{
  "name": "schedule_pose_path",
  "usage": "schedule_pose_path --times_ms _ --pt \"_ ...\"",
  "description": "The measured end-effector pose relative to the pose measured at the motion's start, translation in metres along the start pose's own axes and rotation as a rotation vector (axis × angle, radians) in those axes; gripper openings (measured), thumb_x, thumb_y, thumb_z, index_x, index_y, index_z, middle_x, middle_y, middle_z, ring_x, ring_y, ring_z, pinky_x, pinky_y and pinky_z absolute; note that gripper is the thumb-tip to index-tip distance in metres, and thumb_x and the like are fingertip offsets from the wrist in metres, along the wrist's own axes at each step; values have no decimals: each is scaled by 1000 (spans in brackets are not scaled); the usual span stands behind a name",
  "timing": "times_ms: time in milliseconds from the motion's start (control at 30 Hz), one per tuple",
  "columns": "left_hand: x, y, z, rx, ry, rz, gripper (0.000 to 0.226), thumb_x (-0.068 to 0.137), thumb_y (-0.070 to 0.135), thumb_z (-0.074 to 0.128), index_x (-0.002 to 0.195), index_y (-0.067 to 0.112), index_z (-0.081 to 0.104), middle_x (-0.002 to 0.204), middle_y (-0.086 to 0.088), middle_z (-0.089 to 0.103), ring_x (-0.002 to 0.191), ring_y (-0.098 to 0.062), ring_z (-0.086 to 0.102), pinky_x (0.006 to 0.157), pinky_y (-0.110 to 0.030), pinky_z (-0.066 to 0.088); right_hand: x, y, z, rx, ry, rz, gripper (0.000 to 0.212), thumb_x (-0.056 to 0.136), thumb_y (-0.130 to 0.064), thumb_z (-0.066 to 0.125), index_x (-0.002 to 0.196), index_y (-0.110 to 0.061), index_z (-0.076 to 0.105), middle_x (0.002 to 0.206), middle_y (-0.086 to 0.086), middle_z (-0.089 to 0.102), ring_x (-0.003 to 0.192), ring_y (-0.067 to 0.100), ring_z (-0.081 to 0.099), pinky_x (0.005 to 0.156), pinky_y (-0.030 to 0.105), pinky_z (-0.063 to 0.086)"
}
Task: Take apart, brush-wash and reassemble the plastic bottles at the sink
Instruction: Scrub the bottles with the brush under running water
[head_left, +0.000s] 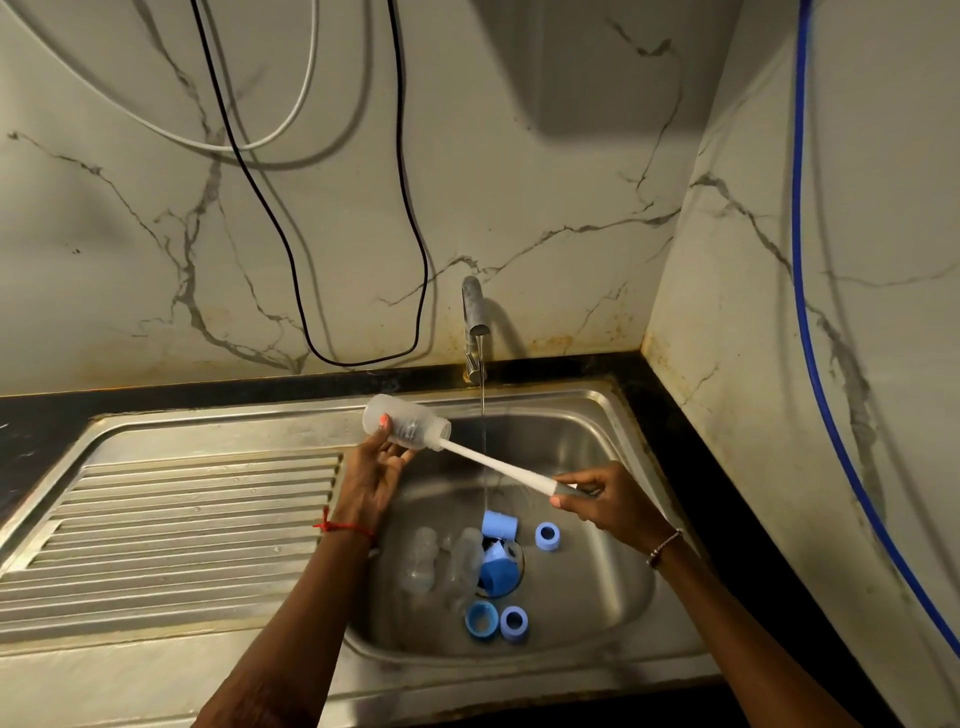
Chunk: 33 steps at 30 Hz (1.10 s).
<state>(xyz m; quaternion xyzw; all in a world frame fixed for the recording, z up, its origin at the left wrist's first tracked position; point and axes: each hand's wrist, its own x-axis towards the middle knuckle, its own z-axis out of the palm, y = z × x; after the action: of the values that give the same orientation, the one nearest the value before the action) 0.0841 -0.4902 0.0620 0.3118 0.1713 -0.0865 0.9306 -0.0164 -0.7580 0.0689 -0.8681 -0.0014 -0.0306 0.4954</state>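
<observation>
Just above the far left rim of the sink (597, 415), a clear plastic bottle (405, 423) lies on its side in the air, its open mouth pointing right. The left hand (374, 478) holds it from below, with the thumb curled onto the near wall and the fingers behind it. A white bottle brush (498, 465) slants down to the right from the mouth, its head inside the bottle. The right hand (608, 501) pinches the grey end of the handle between thumb and curled fingers.

A thin stream of water (483, 405) falls from the tap (474, 322) just behind the brush handle into the basin. On the basin floor, two more clear bottles (421, 561) lie side by side left of the drain. Blue caps and rings (547, 535) are scattered around the drain, two of them near the front wall.

A ribbed steel drainboard (182, 509) spreads to the left, and a black counter (675, 415) borders the sink at the far and right sides. A black cable (291, 260) and a white cable (291, 119) loop over the veined marble wall (571, 182), and a blue hose (800, 260) runs down the right wall.
</observation>
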Motion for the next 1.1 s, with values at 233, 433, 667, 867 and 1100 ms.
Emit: schedule_pose_path --times_ms 233,433,667,867,1100 --pt "-3 -5 -4 59 -62 45 73 78 15 63 143 6 31 139 -21 45 124 -34 50 87 -43 54 0 -1 16 230 11 148 5 76 -7 75 78 -7 70 48 1 56 32 2 41 35 13 31" --pt "-1 -4 -2 46 -76 52 75 76 16 62 143 5 29 138 -21 45 124 -34 49 85 -43 53 2 0 29 326 -21 168 8 77 -7 74 75 -14 72 55 15 53 34 11 34 33 18 27" --pt "6 7 -9 55 -48 70 91 63 18 79 140 3 33 131 -19 49 121 -34 50 92 -51 45 4 3 35 224 -136 84 9 80 -13 72 88 -9 74 49 0 56 34 6 41 36 17 33" --pt "16 8 -19 41 26 40 62 88 15 57 143 4 31 136 -20 44 123 -35 48 98 -52 39 8 20 29 28 -48 -52 24 77 -23 75 80 0 73 56 14 61 48 26 53 49 30 44" --pt "10 0 -23 177 78 43 86 65 28 80 139 10 39 132 -17 53 119 -36 53 92 -50 50 12 21 32 -607 205 -389 31 73 -32 67 94 -11 73 72 -1 68 51 14 62 43 20 50"
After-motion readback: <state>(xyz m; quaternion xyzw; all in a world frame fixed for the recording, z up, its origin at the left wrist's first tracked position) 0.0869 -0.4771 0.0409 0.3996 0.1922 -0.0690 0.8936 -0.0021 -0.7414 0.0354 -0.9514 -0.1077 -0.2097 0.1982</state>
